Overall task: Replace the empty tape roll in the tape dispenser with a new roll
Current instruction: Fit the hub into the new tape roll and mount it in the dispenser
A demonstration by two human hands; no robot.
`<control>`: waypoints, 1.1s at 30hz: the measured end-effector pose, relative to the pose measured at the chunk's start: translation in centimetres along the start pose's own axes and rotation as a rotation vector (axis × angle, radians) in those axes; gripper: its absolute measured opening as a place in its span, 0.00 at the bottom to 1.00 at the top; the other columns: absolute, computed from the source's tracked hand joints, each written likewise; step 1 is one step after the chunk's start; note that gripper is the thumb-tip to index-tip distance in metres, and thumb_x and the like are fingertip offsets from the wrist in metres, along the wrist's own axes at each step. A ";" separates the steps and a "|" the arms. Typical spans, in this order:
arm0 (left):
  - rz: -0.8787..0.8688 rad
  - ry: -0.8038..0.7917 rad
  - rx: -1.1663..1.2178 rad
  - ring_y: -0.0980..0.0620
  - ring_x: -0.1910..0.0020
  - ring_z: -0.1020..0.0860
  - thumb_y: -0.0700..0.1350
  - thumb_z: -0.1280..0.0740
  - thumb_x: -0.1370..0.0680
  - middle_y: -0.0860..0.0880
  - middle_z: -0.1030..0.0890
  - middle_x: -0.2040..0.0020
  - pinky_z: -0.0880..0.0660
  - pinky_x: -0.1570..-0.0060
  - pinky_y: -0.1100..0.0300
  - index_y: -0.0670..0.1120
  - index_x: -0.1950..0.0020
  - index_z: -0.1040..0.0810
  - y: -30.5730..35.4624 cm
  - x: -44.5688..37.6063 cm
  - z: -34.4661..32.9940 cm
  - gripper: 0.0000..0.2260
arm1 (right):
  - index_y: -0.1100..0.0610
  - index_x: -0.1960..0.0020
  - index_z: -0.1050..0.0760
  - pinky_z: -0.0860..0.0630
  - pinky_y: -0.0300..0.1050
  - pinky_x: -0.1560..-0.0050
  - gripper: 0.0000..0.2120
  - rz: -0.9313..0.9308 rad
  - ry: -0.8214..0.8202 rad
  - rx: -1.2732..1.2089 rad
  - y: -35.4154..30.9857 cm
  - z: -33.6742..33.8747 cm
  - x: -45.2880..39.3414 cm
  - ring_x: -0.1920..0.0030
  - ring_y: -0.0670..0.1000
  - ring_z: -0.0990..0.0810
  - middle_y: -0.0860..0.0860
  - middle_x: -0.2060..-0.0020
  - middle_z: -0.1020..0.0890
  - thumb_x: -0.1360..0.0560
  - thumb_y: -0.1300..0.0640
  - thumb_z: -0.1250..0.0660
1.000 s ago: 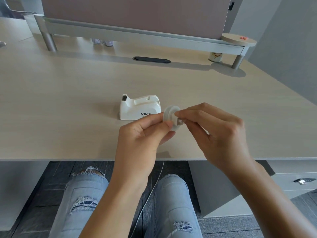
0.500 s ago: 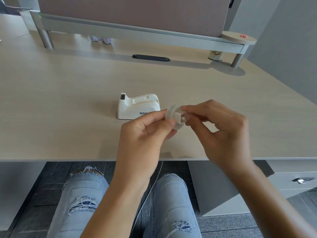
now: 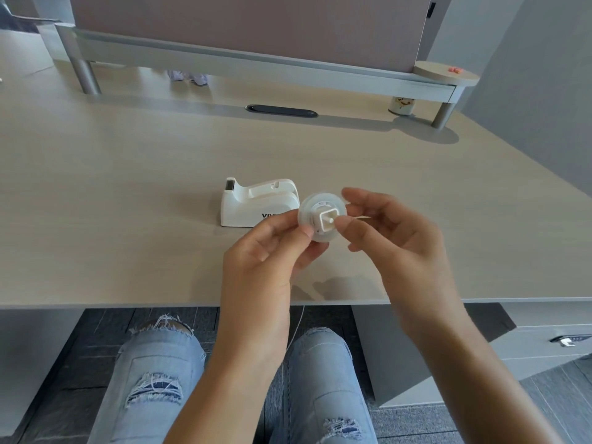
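Observation:
A white tape dispenser [image 3: 256,203] stands on the desk, cutter end to the left, its roll slot bare. Just in front of it, to the right, my left hand [image 3: 266,264] holds a clear tape roll [image 3: 320,216] by its rim, its face turned toward me. A white square-ended spindle hub [image 3: 327,221] sits in the roll's centre. My right hand [image 3: 394,238] is at the roll's right side, thumb tip on the spindle hub and the other fingers spread. A thin strip of tape [image 3: 360,217] runs from the roll toward the right fingers.
The light wooden desk [image 3: 128,203] ends at its front edge just below my hands. At the back stands a grey monitor riser [image 3: 243,64], a dark cable slot [image 3: 282,111] and a small cup [image 3: 400,105]. My knees in torn jeans show under the desk.
The roll has turned from edge-on to face-on, so its spindle now points toward me. My right hand has loosened from a pinch on the roll and its fingers have spread.

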State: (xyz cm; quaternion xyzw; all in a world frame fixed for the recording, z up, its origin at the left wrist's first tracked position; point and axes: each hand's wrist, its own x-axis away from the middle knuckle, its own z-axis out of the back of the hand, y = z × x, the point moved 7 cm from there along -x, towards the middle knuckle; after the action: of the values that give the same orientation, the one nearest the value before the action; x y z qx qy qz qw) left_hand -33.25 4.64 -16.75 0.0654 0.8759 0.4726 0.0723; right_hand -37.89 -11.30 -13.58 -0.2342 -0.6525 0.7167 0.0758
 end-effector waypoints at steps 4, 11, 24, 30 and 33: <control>0.002 -0.052 -0.052 0.52 0.55 0.15 0.41 0.25 0.28 0.46 0.11 0.53 0.18 0.45 0.47 0.45 0.52 0.11 0.2 -0.1 0.0 0.06 | 0.62 0.47 0.14 0.24 0.28 0.59 0.15 -0.071 -0.090 -0.097 -0.1 -0.5 -0.3 0.60 0.40 0.16 0.51 0.56 0.10 0.31 0.57 0.24; -0.054 -0.028 -0.110 0.51 0.57 0.16 0.43 0.23 0.30 0.46 0.11 0.55 0.21 0.56 0.55 0.44 0.54 0.12 0.5 -0.1 0.5 0.07 | 0.60 0.48 0.15 0.18 0.41 0.51 0.17 -0.064 -0.113 -0.115 -0.1 -0.6 0.0 0.54 0.50 0.14 0.59 0.52 0.10 0.34 0.53 0.22; -0.114 0.028 -0.173 0.50 0.64 0.17 0.37 0.24 0.27 0.45 0.11 0.60 0.20 0.61 0.64 0.43 0.55 0.12 1.3 0.3 0.6 0.03 | 0.62 0.49 0.15 0.16 0.41 0.53 0.16 -0.078 -0.060 -0.095 -0.9 -0.9 0.3 0.58 0.50 0.13 0.58 0.55 0.09 0.34 0.56 0.21; -0.101 0.063 -0.197 0.50 0.65 0.17 0.37 0.23 0.27 0.43 0.11 0.59 0.18 0.59 0.62 0.41 0.53 0.12 1.2 0.3 0.9 0.04 | 0.64 0.49 0.15 0.14 0.45 0.51 0.17 -0.092 -0.038 -0.082 -0.7 -0.9 0.4 0.57 0.52 0.11 0.58 0.56 0.09 0.34 0.56 0.21; -0.108 0.074 -0.202 0.49 0.65 0.17 0.37 0.23 0.27 0.43 0.11 0.59 0.18 0.60 0.62 0.41 0.53 0.12 1.2 0.2 0.9 0.04 | 0.64 0.49 0.15 0.14 0.44 0.51 0.16 -0.096 -0.027 -0.082 -0.7 -0.9 0.4 0.57 0.52 0.11 0.58 0.56 0.09 0.34 0.57 0.21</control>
State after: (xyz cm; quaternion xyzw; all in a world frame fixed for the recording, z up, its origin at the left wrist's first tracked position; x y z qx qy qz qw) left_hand -33.23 6.04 -16.24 -0.0067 0.8280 0.5561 0.0716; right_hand -37.99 -10.19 -13.00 -0.1960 -0.6927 0.6880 0.0917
